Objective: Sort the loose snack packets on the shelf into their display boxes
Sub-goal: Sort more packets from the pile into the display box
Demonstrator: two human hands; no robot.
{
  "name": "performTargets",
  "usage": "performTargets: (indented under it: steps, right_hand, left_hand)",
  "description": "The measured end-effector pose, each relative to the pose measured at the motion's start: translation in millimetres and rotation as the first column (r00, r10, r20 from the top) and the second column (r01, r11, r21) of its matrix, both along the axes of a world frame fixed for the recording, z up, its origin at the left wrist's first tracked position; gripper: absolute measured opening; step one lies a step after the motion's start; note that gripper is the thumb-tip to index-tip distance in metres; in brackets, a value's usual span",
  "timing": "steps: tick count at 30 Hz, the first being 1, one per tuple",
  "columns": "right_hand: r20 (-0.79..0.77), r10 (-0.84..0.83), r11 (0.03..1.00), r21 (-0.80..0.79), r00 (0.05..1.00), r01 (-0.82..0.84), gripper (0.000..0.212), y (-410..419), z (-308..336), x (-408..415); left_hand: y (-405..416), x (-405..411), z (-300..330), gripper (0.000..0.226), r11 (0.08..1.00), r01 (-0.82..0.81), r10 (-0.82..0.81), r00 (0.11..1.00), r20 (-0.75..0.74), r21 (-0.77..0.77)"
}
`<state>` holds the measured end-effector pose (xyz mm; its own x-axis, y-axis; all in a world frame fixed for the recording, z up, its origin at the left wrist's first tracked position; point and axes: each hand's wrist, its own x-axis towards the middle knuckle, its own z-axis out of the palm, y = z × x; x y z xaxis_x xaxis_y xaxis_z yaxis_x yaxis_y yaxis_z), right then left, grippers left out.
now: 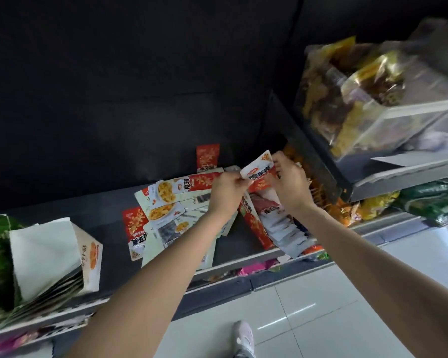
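at the shelf's left end a display box (86, 251) leans open with packets filed in it, so sorting looks begun; between it and the hands a loose heap of snack packets (171, 210) lies unsorted on the shelf (114, 257) — most of the job seems left; the left hand (226, 193) pinches one corner of a white-and-red packet (258, 167), the right hand (290, 182) grips its other side; held above the heap, its long axis runs lower-left to upper-right.
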<state>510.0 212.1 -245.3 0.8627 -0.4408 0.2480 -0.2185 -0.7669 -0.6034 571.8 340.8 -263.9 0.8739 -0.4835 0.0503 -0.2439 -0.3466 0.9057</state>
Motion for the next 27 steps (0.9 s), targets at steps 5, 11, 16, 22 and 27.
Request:
performTargets:
  steps: [5,11,16,22,27]
  right_hand:
    - [-0.314,0.010,0.987,-0.152,0.949,-0.061,0.017,-25.8,-20.6,-12.0]
    - [-0.668,0.138,0.940,-0.144,0.732,-0.309,0.030,-44.1,-35.0,-27.8]
    - [-0.549,0.207,0.967,-0.011,0.810,-0.255,0.033,-31.5,-33.6,-15.5]
    - [-0.557,0.121,0.979,-0.071,0.822,-0.192,0.030,-16.9,-38.8,1.8]
    - [-0.356,0.237,0.938,-0.160,0.904,-0.309,0.031,19.4,-38.9,34.4]
  left_hand:
    - [-8.6,-7.6,-17.7,0.025,0.902,0.157,-0.223,0.967,0.122,0.402]
    - [-11.0,-7.6,-39.3,0.050,0.786,0.308,-0.414,0.906,0.085,0.537]
    - [-18.3,-8.7,-46.8,0.033,0.778,0.332,-0.442,0.893,0.089,0.534]
    - [-7.5,-3.4,-41.8,0.036,0.913,0.262,-0.259,0.965,-0.051,0.312]
    - [33.0,30.7,-50.3,0.031,0.935,-0.081,0.110,0.992,-0.064,0.345]
